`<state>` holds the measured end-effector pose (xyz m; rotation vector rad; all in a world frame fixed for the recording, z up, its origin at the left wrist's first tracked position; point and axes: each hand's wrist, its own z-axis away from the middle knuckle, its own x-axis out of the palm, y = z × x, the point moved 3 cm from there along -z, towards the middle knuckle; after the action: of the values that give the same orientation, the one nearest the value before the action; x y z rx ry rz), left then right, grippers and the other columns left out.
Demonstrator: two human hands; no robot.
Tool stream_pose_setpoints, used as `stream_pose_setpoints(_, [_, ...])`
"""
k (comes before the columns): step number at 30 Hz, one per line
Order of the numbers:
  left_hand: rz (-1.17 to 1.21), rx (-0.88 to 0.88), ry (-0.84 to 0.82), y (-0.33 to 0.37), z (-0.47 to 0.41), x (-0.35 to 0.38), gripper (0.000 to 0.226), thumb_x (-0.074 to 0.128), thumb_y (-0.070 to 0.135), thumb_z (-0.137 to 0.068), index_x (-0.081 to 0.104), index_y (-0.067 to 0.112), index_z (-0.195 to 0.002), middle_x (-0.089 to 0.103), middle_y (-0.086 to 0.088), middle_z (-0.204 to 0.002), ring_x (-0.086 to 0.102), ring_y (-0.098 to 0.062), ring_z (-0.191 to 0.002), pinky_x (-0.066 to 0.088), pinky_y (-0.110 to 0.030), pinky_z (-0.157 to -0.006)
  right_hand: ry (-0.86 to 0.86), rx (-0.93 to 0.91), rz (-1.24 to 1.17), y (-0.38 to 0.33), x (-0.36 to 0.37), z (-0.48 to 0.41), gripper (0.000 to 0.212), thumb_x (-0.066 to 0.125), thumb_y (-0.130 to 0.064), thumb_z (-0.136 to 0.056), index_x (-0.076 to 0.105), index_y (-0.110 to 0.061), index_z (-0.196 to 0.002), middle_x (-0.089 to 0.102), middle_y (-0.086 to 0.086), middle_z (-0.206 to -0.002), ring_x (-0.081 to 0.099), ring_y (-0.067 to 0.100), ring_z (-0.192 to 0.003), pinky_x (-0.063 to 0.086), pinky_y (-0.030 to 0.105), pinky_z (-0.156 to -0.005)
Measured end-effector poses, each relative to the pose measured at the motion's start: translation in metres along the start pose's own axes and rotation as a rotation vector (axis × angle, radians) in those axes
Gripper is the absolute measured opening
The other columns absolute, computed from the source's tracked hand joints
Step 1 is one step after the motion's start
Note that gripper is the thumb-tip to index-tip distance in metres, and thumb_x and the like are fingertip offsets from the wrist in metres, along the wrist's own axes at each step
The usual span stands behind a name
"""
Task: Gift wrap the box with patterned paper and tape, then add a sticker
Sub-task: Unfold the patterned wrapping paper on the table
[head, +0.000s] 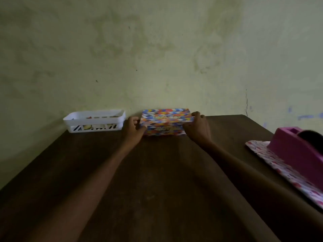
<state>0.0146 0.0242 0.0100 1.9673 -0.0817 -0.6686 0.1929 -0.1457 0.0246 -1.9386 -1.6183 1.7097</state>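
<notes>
**Trouble waiting at the table's right edge**

We start with the table (157,180), dark and dimly lit, so edges are hard for us to read. At its right edge the patterned paper (279,165) lies flat with the pink tape dispenser (300,152) standing on it. If we tug the sheet free without lifting that weight first, we judge the paper may tear or crease, or the dispenser may slide off the table. At the table's far left the white basket (94,117) sits just beside our left hand (134,127), so a careless swing could knock it. The box (166,123) rests at the table's far edge, not yet wrapped as far as we can tell. Our left hand curls round its left end. Our right hand (197,126) grips its right end, fingers over the top. At full reach, such end grips could slip.
</notes>
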Motion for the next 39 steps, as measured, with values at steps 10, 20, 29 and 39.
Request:
stream_pose_setpoints(10, [0.269,-0.396,-0.125,0.002,-0.007,0.031,0.069,0.056,0.046,-0.094,0.03,0.011,-0.148,0.041,-0.006,-0.145,0.043,-0.027,-0.131,0.034,-0.032,-0.093,-0.21,0.222,-0.431,0.021,0.013,-0.02,0.076,0.073,-0.068,-0.062,0.067,-0.017,-0.119,0.07,0.006,-0.116,0.069,0.023,-0.101,0.055,0.044,-0.093])
stream_pose_setpoints(20, [0.295,-0.32,-0.083,0.026,0.066,0.001,0.051,0.056,0.033,-0.097,0.035,0.01,-0.137,0.052,-0.009,-0.13,0.052,-0.015,-0.099,0.041,-0.025,-0.07,-0.157,0.302,-0.579,0.021,-0.032,0.059,0.026,0.074,-0.03,-0.086,0.051,-0.021,-0.083,0.058,-0.004,-0.084,0.058,0.006,-0.072,0.049,0.022,-0.061])
stream_pose_setpoints(29, [0.355,-0.361,-0.077,0.022,0.13,-0.037,0.052,0.06,0.033,-0.094,0.038,0.015,-0.137,0.055,-0.009,-0.13,0.055,-0.015,-0.098,0.043,-0.027,-0.072,-0.191,0.243,-0.568,0.004,-0.049,0.121,0.051,0.077,-0.034,-0.082,0.05,-0.012,-0.12,0.06,-0.002,-0.101,0.061,0.008,-0.084,0.052,0.022,-0.067])
stream_pose_setpoints(39, [0.141,-0.183,0.041,-0.006,0.161,-0.087,0.092,0.072,0.021,-0.086,0.008,0.024,-0.152,0.029,-0.009,-0.153,0.036,-0.025,-0.138,0.038,-0.041,-0.104,-0.325,0.085,-0.438,-0.037,-0.01,0.159,0.063,0.074,-0.019,-0.085,0.039,-0.016,-0.138,0.055,0.004,-0.133,0.058,0.014,-0.108,0.052,0.03,-0.086])
